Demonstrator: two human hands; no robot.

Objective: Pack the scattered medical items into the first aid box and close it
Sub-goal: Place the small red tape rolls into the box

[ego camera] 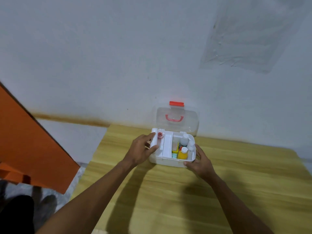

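The white first aid box (168, 160) stands open on the wooden table (168, 200), near the wall. Its clear lid (177, 120), with a red handle and red latch, leans back upright. Inside sit a yellow bottle (182, 153), a white-capped bottle (184, 140), a yellow packet and teal items. A white inner tray (166, 146) covers the left half and holds a small pink roll (160, 135). My left hand (141, 149) grips the left end of the tray. At the box's front right corner my right hand (200, 162) holds the wall, thumb on the front.
A pale wall rises right behind the box. An orange panel (30, 141) leans at the left, beside the table's left edge. The floor and a dark shape show at the bottom left.
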